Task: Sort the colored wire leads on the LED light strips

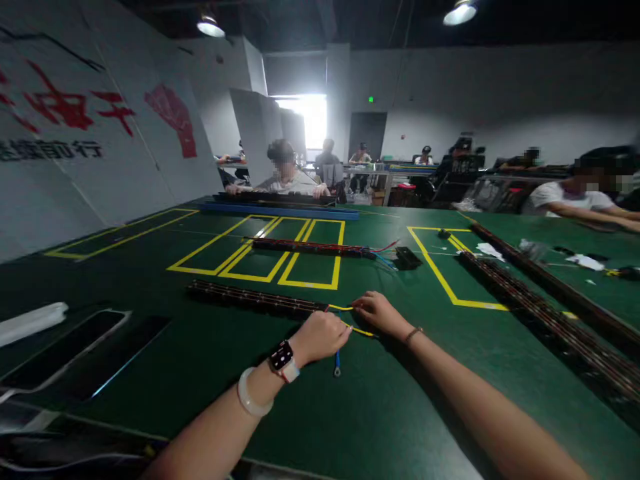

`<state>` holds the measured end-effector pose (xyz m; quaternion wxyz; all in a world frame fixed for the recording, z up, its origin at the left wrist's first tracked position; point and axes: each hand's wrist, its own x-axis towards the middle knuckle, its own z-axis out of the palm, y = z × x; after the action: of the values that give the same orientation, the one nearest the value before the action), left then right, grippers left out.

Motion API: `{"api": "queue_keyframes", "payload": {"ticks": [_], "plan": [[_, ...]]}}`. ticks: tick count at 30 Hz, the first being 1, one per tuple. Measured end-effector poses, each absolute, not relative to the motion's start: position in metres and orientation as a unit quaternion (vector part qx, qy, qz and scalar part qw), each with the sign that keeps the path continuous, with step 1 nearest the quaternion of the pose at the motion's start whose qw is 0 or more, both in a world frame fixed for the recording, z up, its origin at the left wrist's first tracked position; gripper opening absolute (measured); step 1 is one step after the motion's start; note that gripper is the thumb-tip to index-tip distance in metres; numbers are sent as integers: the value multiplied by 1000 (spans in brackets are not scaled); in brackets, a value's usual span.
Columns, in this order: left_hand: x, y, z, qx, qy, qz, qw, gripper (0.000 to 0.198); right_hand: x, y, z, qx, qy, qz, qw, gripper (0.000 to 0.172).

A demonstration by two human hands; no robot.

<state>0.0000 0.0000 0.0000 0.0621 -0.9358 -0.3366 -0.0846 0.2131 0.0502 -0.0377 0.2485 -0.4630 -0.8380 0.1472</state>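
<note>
A long dark wire harness [250, 295] lies on the green table in front of me. My left hand [323, 333], with a watch and a bracelet at its wrist, is closed around the harness's right end. Past its fingers stick out a second yellow wire [361, 331] and a short blue wire [337, 360] with a metal ring terminal. The fingers of my right hand [379, 313] are pinched at the tip of a yellow wire [340, 308] that runs out of the same end. My left fingers hide where the wires leave the harness.
Beyond my hands lies another harness [310, 247] with red and blue wires, near a black connector [407, 257]. Thick harnesses [530, 297] run along the right. Flat dark devices [125, 350] lie at left. Yellow tape [310, 285] marks the table [240, 393]. Several people sit beyond.
</note>
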Motion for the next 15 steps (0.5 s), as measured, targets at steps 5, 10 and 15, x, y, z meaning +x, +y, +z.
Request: {"api": "queue_keyframes", "payload": {"ticks": [5,10,15], "plan": [[3,0,-5,-895,-439,-81,1,47,203,44,-31,-457,-842,186,220,33],[5,-5,-1,-839,-523,-107,-105,42,194,37,-31,-465,-847,199,163,41],[5,-3,-9,-753,-547,-161,-330,34,190,40,-34,-478,-832,224,169,15]]}}
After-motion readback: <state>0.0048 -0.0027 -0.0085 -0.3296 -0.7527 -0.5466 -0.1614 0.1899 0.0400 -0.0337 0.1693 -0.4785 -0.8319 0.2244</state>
